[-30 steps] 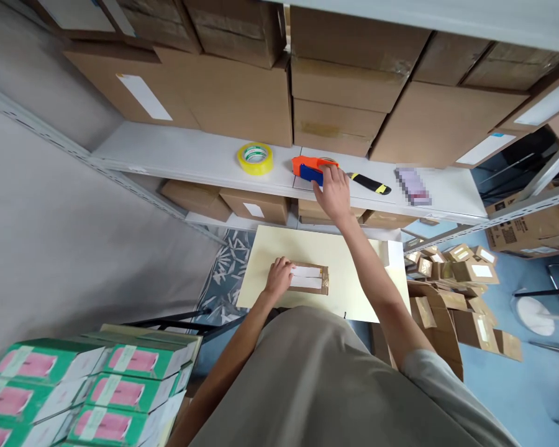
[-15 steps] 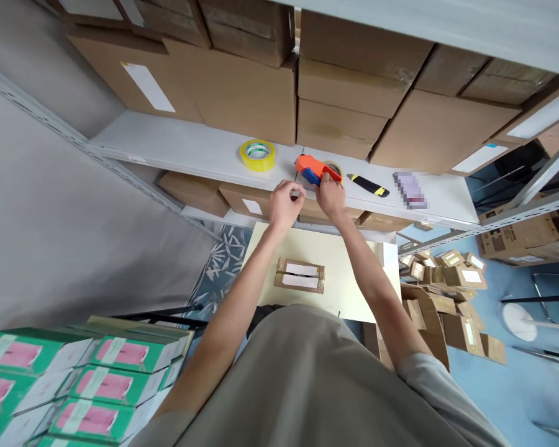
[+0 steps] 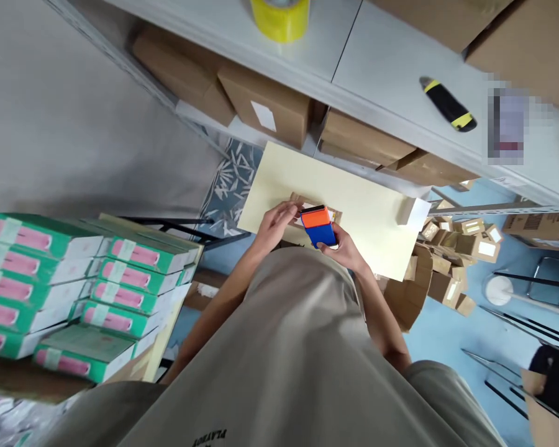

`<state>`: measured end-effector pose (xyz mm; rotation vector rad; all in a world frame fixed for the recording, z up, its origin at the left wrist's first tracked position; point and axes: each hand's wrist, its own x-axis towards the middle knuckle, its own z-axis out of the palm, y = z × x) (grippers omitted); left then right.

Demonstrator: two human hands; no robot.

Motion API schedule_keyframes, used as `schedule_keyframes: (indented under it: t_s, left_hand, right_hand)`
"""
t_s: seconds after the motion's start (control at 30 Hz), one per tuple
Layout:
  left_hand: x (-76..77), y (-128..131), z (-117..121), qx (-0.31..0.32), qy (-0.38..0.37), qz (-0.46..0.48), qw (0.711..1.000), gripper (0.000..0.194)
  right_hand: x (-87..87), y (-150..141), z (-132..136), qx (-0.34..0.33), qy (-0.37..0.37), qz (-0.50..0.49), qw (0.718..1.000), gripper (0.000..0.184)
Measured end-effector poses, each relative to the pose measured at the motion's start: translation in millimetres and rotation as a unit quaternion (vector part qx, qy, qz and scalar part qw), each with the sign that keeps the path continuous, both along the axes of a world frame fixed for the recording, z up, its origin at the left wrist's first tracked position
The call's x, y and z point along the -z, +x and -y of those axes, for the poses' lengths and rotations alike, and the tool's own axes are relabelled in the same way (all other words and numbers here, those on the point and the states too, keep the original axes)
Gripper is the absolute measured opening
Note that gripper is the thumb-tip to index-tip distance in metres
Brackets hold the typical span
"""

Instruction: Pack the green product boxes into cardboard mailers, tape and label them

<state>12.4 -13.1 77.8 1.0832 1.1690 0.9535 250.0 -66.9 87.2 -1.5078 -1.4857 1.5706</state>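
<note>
My right hand (image 3: 347, 249) is closed around an orange and blue tape dispenser (image 3: 318, 226), held over a small cardboard box (image 3: 302, 198). The dispenser covers much of this box, which lies on the pale yellow tabletop (image 3: 368, 205) close to my body. At the box's left end is my left hand (image 3: 276, 225), fingers stretched toward the box and nothing visible in them. Whether its fingertips touch the cardboard I cannot tell.
A shelf (image 3: 326, 59) ahead bears a yellow tape roll (image 3: 283, 22) and a black-yellow utility knife (image 3: 448, 105). Green boxes (image 3: 90, 347) are stacked at left. A white box (image 3: 413, 212) stands on the table's right end. Small cartons (image 3: 447, 288) lie piled at right.
Both hands have come down from the shelf to the small box on the table. The tape dispenser has left the shelf in my right hand. The view has tilted downward.
</note>
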Motion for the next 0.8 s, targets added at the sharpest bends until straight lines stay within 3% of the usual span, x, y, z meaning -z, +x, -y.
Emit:
schedule_keyframes:
  t_s: [0.2,0.47,0.63,0.8]
  left_hand:
    - [-20.6,-18,-8,0.094,-0.023,-0.030,0.995,0.056]
    - [1.0,-14,-8,0.098,-0.052,-0.022,0.994,0.041]
    - [20.4,-6,8,-0.007,-0.028,-0.050,0.998,0.044]
    - [51.2,-9,21,-0.140,-0.027,-0.096,0.985,0.047]
  right_hand:
    - [-4.7,7,4,-0.048,0.011,0.027,0.998,0.040]
    - [-12.1,13,-6,-0.084,0.026,0.063,0.994,0.055]
    - [-19.0,19,-17,-0.123,0.013,0.112,0.986,0.063]
    - [-35.0,35,-25,-0.185,-0.019,0.146,0.972,0.063]
